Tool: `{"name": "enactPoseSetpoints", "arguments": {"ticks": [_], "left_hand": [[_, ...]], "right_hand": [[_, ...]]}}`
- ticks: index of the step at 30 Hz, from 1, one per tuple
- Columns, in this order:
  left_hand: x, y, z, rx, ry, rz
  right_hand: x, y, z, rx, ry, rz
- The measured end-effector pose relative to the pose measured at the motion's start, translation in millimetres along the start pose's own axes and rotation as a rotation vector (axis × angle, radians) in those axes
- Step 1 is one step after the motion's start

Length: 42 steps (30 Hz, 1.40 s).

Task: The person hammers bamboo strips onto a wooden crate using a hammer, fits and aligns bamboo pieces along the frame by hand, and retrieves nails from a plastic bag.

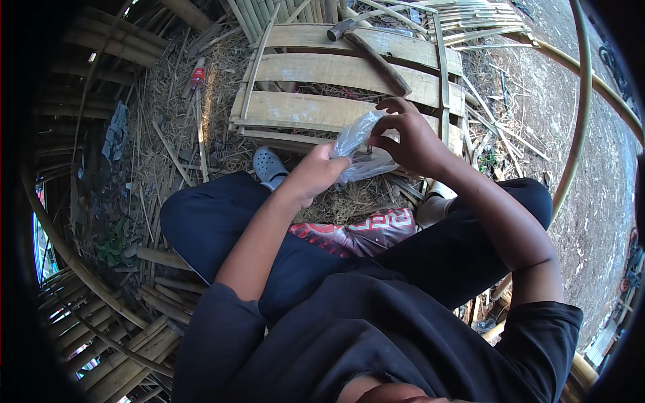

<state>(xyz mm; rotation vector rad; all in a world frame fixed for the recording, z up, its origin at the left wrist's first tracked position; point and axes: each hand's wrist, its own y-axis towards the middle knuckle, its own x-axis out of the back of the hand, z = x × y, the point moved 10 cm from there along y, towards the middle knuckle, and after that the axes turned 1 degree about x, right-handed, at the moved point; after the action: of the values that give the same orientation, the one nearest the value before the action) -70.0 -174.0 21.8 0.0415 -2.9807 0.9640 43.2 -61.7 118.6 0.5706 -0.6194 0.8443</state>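
My left hand [316,173] is closed round a clear plastic bag [357,134], its thumb pressed on the film. At the bag's right side is my right hand [416,140], its fingers curled and thumb and index finger at the crumpled plastic. Whatever lies inside the bag cannot be made out. Part of the film hangs below both hands. Just beyond them stands a low bench of pale slats [295,111]. A hammer [376,60] with a dark wooden handle lies across it.
Straw and bamboo strips litter the ground, with a red-labelled bottle [197,77] at the left. Bamboo poles [579,114] curve along the right. A red and grey printed cloth [363,232] lies between my crossed legs. Split bamboo [487,27] is stacked at the far right.
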Motion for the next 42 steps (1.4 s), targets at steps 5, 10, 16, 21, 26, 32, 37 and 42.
{"name": "enactPoseSetpoints", "arguments": {"ticks": [5, 10, 16, 21, 26, 32, 37, 42], "left_hand": [[0.3, -0.4, -0.6, 0.024, 0.014, -0.002], [-1.5, 5.2, 4.8, 0.049, 0.075, 0.014], [-10.3, 37.7, 45.4, 0.057, 0.226, 0.145], [-25.4, 63.2, 121.0, 0.370, 0.290, 0.343], [-25.9, 82.3, 162.8, 0.348, 0.444, 0.261], [-10.3, 80.0, 157.1, 0.384, 0.770, 0.255], [-51.8, 48.6, 81.7, 0.343, 0.637, 0.498], [-28.4, 13.5, -51.7, -0.581, 0.257, -0.158]], "right_hand": [[6.8, -1.6, 5.3, 0.005, -0.024, 0.008], [17.9, 1.6, 4.2, 0.009, 0.048, -0.025], [17.4, -1.3, -19.1, -0.198, 0.142, -0.091], [22.4, -0.5, -21.0, -0.170, 0.111, -0.104], [27.3, -2.4, -21.6, -0.119, 0.080, -0.132], [27.1, -4.0, -32.0, -0.247, 0.112, -0.077], [2.2, -32.2, -75.0, -0.824, 0.533, 0.062], [-19.2, -37.1, -60.8, -0.907, 0.866, 0.139]]}}
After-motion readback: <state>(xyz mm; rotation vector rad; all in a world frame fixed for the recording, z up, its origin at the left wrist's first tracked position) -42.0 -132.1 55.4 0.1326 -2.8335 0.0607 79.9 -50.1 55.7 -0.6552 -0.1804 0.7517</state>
